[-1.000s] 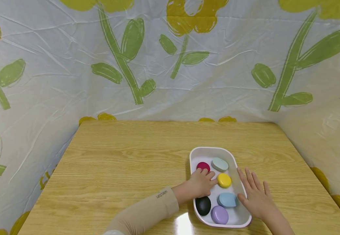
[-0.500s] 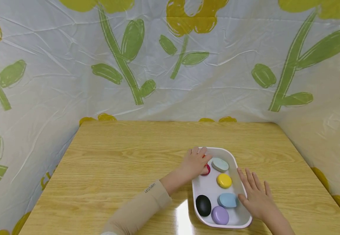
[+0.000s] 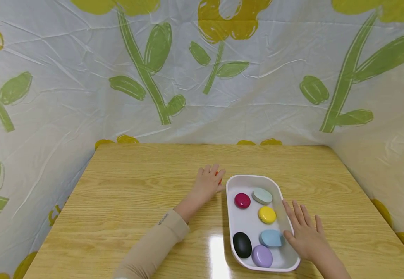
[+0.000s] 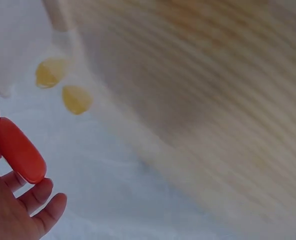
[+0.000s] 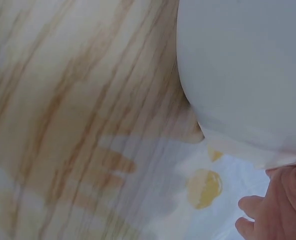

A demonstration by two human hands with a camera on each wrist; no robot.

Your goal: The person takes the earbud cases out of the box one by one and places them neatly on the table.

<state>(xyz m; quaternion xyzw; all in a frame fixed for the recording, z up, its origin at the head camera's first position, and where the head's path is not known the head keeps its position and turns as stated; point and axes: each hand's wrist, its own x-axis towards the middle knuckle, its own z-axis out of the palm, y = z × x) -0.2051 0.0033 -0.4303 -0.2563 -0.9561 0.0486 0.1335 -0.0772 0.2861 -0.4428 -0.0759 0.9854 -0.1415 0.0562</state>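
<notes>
In the head view my left hand (image 3: 206, 184) is over the table, left of the white tray (image 3: 229, 224). It holds a smooth orange-red oval piece (image 4: 18, 151), pinched between thumb and fingers in the left wrist view; in the head view the hand mostly hides it. My right hand (image 3: 305, 236) rests against the tray's right side with its fingers straight and spread. Inside the tray lie a crimson round piece (image 3: 242, 200), a pale green oval (image 3: 262, 196), a yellow disc (image 3: 267, 214), a light blue piece (image 3: 270, 238), a black oval (image 3: 242, 245) and a lilac round piece (image 3: 262, 256).
The wooden table (image 3: 135, 178) extends left of the tray and behind it. A white sheet (image 3: 264, 104) printed with yellow flowers and green leaves hangs around its back and sides.
My left hand reached to the tray's far left corner, took the orange-red oval piece there, and moved left over the rim with it. The right hand has stayed put.
</notes>
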